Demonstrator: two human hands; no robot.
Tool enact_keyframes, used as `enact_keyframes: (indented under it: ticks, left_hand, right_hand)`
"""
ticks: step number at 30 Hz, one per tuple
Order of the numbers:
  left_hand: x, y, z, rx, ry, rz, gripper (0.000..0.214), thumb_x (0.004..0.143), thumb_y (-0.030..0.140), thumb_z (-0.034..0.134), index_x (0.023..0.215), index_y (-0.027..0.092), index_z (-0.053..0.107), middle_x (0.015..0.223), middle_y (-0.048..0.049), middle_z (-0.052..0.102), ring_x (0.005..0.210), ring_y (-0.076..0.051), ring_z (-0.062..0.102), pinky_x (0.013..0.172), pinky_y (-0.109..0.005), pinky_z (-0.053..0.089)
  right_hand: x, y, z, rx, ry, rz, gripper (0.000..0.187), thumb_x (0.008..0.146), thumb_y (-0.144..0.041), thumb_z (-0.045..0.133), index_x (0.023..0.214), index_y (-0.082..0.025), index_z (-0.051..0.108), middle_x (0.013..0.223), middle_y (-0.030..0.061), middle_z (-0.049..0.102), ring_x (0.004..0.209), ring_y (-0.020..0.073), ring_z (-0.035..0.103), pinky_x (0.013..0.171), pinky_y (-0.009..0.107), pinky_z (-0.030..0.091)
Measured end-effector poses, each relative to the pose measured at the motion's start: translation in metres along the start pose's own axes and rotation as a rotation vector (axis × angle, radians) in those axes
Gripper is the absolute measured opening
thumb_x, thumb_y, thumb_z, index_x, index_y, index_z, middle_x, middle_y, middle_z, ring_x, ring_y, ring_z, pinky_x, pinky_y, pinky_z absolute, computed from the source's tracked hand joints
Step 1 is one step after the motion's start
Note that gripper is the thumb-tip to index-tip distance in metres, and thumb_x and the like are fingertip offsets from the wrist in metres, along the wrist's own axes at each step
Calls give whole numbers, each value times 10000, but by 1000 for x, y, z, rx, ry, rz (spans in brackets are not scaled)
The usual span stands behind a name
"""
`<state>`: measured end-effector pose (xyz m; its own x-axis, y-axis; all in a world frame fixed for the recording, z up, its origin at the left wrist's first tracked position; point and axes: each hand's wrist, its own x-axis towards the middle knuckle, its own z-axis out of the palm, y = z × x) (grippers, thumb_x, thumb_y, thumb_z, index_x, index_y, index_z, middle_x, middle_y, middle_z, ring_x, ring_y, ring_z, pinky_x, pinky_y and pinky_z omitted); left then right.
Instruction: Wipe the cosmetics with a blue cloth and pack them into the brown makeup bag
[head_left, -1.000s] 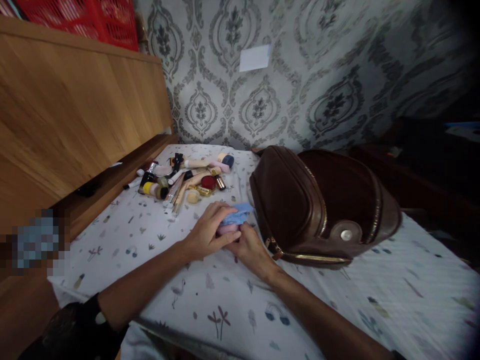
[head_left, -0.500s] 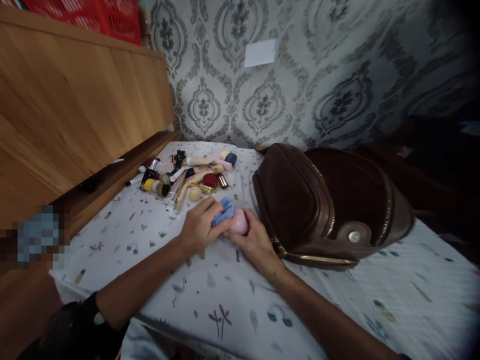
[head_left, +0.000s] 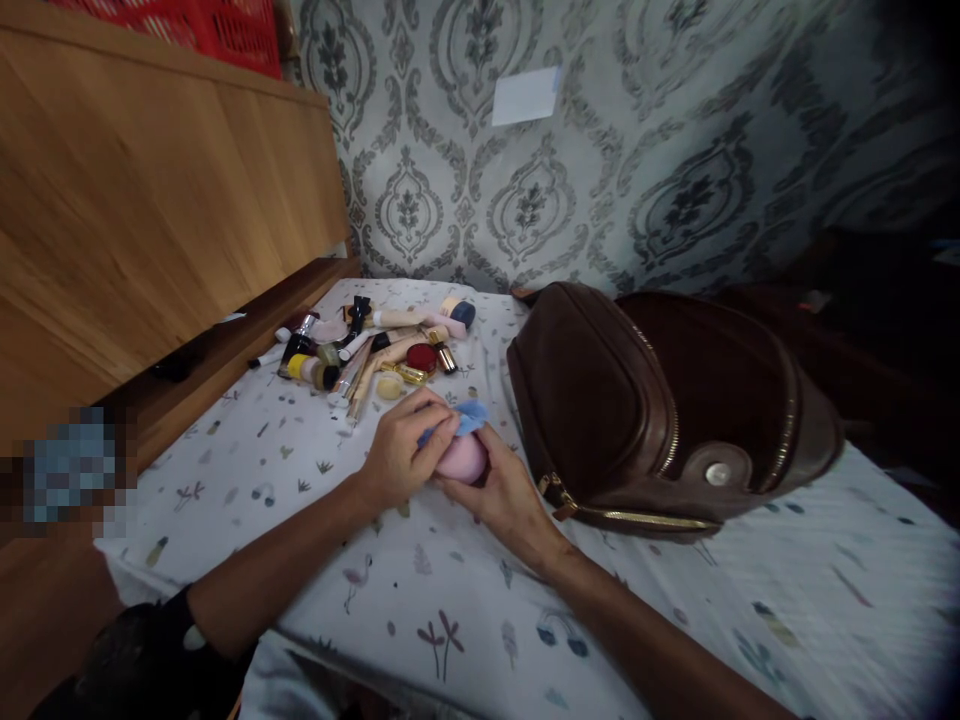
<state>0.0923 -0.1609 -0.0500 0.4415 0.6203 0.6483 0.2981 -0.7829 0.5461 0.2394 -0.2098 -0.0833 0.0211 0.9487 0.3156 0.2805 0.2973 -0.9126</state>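
Observation:
Between my hands is a rounded pink object (head_left: pixel 463 459), smooth and glossy; its exact kind I cannot make out. My right hand (head_left: pixel 514 500) grips it from the right, thumb underneath and fingers behind. A blue cloth (head_left: pixel 471 416) is pinched in my left hand (head_left: pixel 405 445) and lies against the top of the pink object. Both hands are just above the patterned sheet. Beyond them lies a loose pile of cosmetics, among them a yellow-banded bottle (head_left: pixel 306 369), a round red container (head_left: pixel 421 357) and a small round cream-coloured item (head_left: pixel 390 385).
A large brown leather bag (head_left: pixel 585 370) with gold zips lies to the right of my hands. On the left stands a wooden panel (head_left: pixel 172 170) with a red plastic basket (head_left: pixel 240 35) above it. Patterned wallpaper (head_left: pixel 525 200) covers the wall behind.
The pink object has shifted slightly left and shows more of its round side. The blue cloth has moved from its left side to over its top.

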Motion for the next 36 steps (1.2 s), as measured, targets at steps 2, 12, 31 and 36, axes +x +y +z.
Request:
enact_keyframes:
  ticks: [2,12,31,36]
  left_hand:
    - [2,-5,-1,43,8,-71,325,975,309,433,700,195,563,774,-42,565,792,-179,555,759,-322,454]
    - [0,-9,1,79,-6,-136,392,946,318,455,584,213,347,603,24,390,596,-132,417,599,-295,337]
    - [2,-15,-6,-349,-236,-346,470,848,412,652,1267,203,614,1201,-82,669,1096,-247,614,953,-344,494]
    - [3,-16,-7,-349,-194,-324,387,874,407,622,1191,190,671,1177,-75,693,1106,-242,619,983,-328,478]
  right_hand:
    - [1,2,-1,11,33,-10,453,703,-379,752,1090,-222,576,983,37,658,900,233,617,814,364,546]
    - [2,6,-7,-59,167,-1,484,709,-404,726,1107,-197,543,997,59,648,893,224,605,818,347,502]
    - [-2,19,-3,56,132,-6,762,756,-475,759,1383,-212,417,1279,133,556,1115,279,597,952,430,521]
    - [-3,19,-4,65,101,-57,564,816,-454,725,1273,-221,490,1235,115,597,1074,254,614,916,392,537]
